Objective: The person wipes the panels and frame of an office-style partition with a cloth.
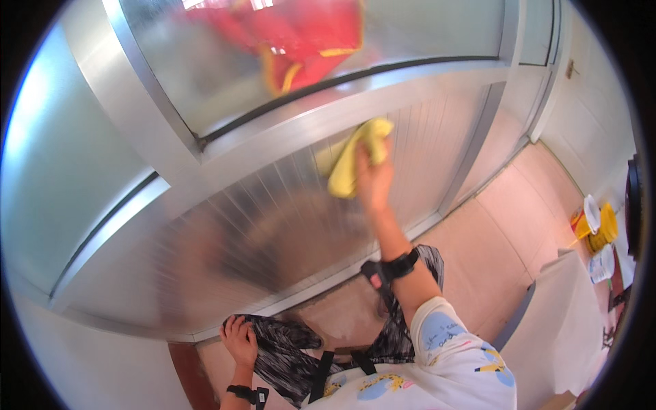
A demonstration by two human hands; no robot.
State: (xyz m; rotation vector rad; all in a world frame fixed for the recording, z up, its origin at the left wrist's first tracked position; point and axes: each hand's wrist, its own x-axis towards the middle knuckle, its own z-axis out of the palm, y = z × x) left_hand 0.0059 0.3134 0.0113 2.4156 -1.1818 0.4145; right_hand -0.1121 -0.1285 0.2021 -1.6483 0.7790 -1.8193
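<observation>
My right hand [375, 179] grips a folded yellow cloth [344, 171] and holds it against the ribbed metal lower panel [428, 138] of an aluminium-framed partition. The cloth sits just under the wide horizontal rail [307, 115], and its reflection shows in the panel. My left hand [239, 338] rests on my left knee, fingers spread over the patterned trousers [287, 338], with no object in it. Above the rail is a glass pane [435, 31], with a blurred red and yellow shape [312, 41] showing in it.
Pinkish floor tiles [492, 225] run along the partition's foot. At right stand a yellow container [605, 225], a white tub [600, 264] and a piece of furniture under a pale cover [558, 307]. A white wall [92, 359] borders the left side.
</observation>
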